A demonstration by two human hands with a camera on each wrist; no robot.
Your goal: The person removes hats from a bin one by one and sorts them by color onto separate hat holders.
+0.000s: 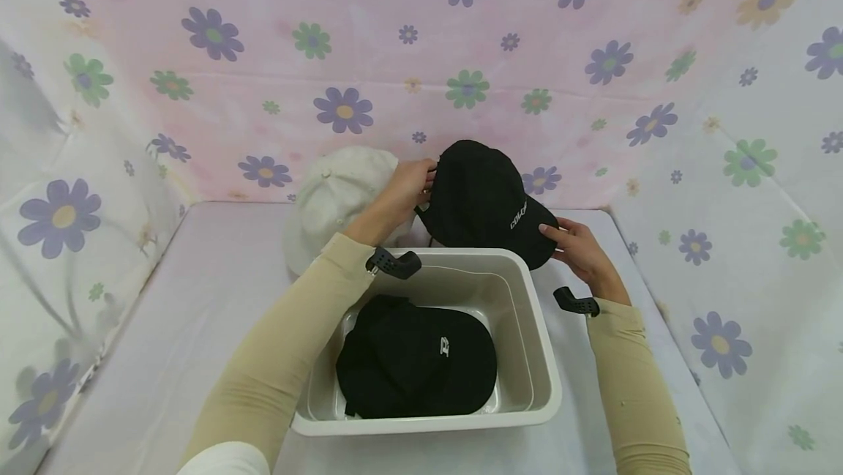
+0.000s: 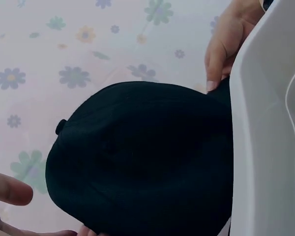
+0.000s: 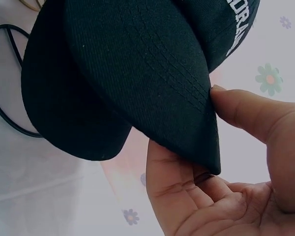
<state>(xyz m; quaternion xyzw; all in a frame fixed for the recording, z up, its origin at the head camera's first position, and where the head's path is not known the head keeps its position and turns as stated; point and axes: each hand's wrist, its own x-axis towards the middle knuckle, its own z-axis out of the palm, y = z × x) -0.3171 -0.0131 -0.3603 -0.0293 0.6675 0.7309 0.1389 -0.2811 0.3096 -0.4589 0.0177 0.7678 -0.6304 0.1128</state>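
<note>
A black baseball cap (image 1: 477,197) with white lettering on its front is raised beyond the bin's far rim, its brim to the right. My right hand (image 1: 574,247) pinches the brim edge; in the right wrist view the thumb (image 3: 241,110) lies on top, the fingers underneath. My left hand (image 1: 410,186) is at the back of the crown. In the left wrist view its thumb (image 2: 14,189) stands apart from the cloth, and other fingertips touch the cap's lower edge. A second black cap (image 1: 418,361) with a small white logo lies in the bin.
The light plastic bin (image 1: 546,394) stands in the middle of the white-covered table (image 1: 217,277). A white cap (image 1: 339,189) sits behind its left corner, partly hidden by my left arm. Flowered cloth walls (image 1: 395,58) enclose the back and sides. A black cord (image 3: 5,110) loops beside the raised cap.
</note>
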